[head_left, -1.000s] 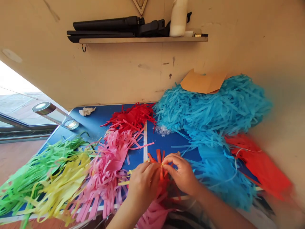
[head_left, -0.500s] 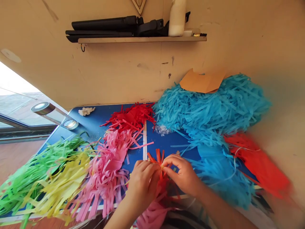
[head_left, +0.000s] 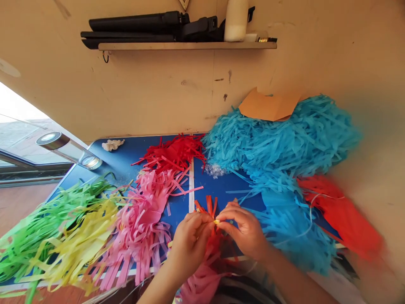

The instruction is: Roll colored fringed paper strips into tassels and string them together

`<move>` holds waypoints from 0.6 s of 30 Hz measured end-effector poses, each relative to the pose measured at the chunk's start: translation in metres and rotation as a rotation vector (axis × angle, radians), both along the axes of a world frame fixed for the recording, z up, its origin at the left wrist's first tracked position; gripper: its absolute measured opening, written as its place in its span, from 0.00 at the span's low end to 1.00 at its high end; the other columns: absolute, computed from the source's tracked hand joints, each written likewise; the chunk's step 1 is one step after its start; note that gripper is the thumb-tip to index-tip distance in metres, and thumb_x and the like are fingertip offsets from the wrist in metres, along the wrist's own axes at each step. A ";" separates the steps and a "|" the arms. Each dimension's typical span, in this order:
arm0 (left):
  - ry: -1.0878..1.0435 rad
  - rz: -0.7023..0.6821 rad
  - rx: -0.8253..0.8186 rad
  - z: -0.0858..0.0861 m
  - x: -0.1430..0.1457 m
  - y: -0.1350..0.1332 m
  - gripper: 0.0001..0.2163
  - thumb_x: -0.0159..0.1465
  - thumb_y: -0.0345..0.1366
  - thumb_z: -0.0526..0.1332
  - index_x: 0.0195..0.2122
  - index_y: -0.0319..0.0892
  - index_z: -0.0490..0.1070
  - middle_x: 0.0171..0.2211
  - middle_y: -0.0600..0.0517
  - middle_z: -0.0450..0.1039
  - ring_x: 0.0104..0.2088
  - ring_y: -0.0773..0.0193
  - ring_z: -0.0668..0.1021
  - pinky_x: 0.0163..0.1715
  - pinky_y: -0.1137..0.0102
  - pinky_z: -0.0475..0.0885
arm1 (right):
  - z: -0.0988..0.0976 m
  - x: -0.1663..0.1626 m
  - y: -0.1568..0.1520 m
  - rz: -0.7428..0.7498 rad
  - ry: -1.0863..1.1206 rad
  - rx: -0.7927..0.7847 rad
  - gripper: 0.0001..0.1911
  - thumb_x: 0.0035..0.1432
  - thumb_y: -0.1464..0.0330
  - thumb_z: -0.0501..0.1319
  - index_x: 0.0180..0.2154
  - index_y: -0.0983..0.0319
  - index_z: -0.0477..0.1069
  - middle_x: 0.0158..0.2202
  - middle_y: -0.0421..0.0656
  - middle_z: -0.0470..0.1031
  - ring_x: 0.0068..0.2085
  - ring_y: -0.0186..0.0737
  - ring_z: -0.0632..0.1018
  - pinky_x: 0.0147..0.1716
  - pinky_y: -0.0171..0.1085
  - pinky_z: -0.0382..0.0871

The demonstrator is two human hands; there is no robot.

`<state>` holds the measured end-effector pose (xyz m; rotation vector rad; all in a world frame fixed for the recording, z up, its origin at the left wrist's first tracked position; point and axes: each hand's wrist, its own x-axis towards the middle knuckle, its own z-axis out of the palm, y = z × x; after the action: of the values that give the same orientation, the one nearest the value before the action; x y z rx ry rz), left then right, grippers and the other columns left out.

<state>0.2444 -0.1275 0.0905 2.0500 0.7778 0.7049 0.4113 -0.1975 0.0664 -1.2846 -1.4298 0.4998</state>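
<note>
My left hand and my right hand meet at the front middle of the table, fingertips pinched close together. Between them is a small yellow piece, gripped from both sides. Directly beneath it hangs a bunch of orange-red paper fringe, its strips sticking up behind my fingers. Pink fringe trails below, nearer my body. A thin pale string runs under my right wrist. Whether the yellow piece is tied to the fringe is hidden by my fingers.
Green, yellow, pink and red fringe lie leftward on the blue table. A big blue heap with orange paper and red sheets are rightward. A clear bottle lies tilted; a shelf hangs above.
My two hands have drawn slightly apart at the fingertips, and the yellow piece now shows more plainly between them. The view has tipped down a little.
</note>
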 end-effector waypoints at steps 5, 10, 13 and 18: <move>-0.007 0.005 0.051 0.001 0.003 -0.003 0.06 0.67 0.32 0.56 0.32 0.44 0.70 0.28 0.53 0.76 0.30 0.66 0.76 0.31 0.72 0.69 | -0.007 -0.005 -0.002 -0.027 0.203 -0.075 0.05 0.60 0.66 0.65 0.32 0.58 0.75 0.30 0.38 0.78 0.32 0.35 0.77 0.39 0.34 0.70; 0.019 0.023 0.399 -0.001 0.005 -0.006 0.08 0.67 0.30 0.54 0.34 0.44 0.71 0.27 0.53 0.76 0.28 0.64 0.75 0.33 0.68 0.67 | -0.012 -0.008 -0.004 -0.038 0.377 -0.175 0.08 0.57 0.61 0.67 0.32 0.59 0.77 0.31 0.40 0.79 0.33 0.37 0.78 0.37 0.34 0.72; -0.008 0.077 0.419 -0.002 0.005 -0.007 0.04 0.66 0.31 0.56 0.36 0.44 0.70 0.29 0.52 0.77 0.29 0.64 0.76 0.33 0.68 0.69 | -0.011 -0.007 -0.004 -0.036 0.381 -0.191 0.10 0.57 0.60 0.66 0.31 0.59 0.76 0.30 0.40 0.78 0.33 0.37 0.78 0.37 0.34 0.71; -0.016 0.076 0.358 0.000 0.002 -0.003 0.03 0.64 0.30 0.60 0.36 0.44 0.71 0.30 0.53 0.77 0.30 0.65 0.76 0.34 0.70 0.71 | -0.010 -0.008 -0.003 -0.064 0.391 -0.192 0.10 0.58 0.59 0.65 0.31 0.59 0.76 0.30 0.40 0.78 0.33 0.38 0.77 0.38 0.35 0.71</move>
<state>0.2465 -0.1307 0.0908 2.3394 0.7664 0.9588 0.4035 -0.2007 0.0568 -1.2935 -1.0299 0.8115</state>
